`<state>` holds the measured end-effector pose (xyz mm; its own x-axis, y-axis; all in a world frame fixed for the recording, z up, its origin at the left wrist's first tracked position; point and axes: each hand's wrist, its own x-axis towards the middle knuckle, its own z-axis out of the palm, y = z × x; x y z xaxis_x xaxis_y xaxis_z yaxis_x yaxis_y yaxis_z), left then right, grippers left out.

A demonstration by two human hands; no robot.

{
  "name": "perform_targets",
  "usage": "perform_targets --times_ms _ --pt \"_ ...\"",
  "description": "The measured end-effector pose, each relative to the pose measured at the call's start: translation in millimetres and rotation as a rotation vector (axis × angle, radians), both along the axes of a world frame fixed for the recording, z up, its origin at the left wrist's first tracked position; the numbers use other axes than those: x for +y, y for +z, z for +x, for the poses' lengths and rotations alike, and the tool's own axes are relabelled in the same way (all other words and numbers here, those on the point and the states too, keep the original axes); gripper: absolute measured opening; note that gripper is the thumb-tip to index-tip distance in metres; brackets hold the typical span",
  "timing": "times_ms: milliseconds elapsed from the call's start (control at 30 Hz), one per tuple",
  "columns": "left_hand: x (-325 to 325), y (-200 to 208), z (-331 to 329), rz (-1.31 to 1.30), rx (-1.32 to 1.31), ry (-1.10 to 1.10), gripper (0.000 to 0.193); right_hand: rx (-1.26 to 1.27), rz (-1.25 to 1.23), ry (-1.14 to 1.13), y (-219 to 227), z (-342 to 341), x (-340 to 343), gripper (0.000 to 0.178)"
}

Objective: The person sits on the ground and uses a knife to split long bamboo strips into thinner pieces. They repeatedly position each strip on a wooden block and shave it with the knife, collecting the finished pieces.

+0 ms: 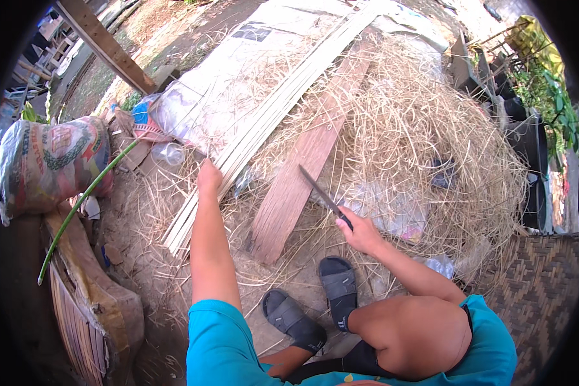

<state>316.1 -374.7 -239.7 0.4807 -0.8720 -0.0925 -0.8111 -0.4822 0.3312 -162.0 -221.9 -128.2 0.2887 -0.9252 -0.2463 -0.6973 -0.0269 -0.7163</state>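
My right hand [363,233] is wrapped round the dark handle of a knife [320,191]. Its blade points up and left, with the tip over a long reddish-brown wooden board [294,183]. Out to the left, my left hand [209,177] is closed at the edge of a long bundle of pale split strips [264,132]. Its fingers face away, so whatever they grip is hidden. The strips run diagonally from the ground near my left forearm to the far end of a pale sheet. The board lies beside them, partly under loose shavings.
A big heap of thin curled shavings [424,135] spreads on the right. At left are a stuffed printed sack [58,161], a green stalk [77,204] and a carved wooden block [112,302]. A woven mat [534,296] lies at lower right. My sandalled feet stand near the board.
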Motion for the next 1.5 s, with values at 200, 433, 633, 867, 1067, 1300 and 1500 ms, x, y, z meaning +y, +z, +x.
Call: perform_targets --times_ms 200,433,633,867,1067,1300,1500 --pt "-20.1 46.6 -21.4 0.083 -0.096 -0.218 0.028 -0.007 -0.046 -0.028 -0.5 -21.7 16.9 0.051" --pt "-20.8 241.9 -31.7 -0.514 -0.024 -0.133 0.041 -0.099 0.228 -0.121 22.5 -10.7 26.0 0.054" --pt "-10.8 230.7 -115.3 -0.047 0.671 -0.225 0.037 -0.258 0.114 0.365 27.3 32.4 54.5 0.049" --pt "25.8 107.6 -265.5 0.085 0.439 -0.215 0.034 -0.812 1.158 0.041 24.0 61.4 112.2 0.023" --pt "-3.6 111.7 -327.9 -0.01 0.55 -0.155 0.028 -0.597 0.866 0.083 37.8 33.1 67.3 0.029" --pt "-29.9 88.5 -339.6 -0.018 0.48 -0.155 0.026 -0.325 0.314 0.116 29.8 38.6 6.7 0.041" --pt "-30.3 85.6 -335.6 -0.133 0.511 -0.164 0.026 -0.256 0.011 0.903 56.6 61.8 62.3 0.039"
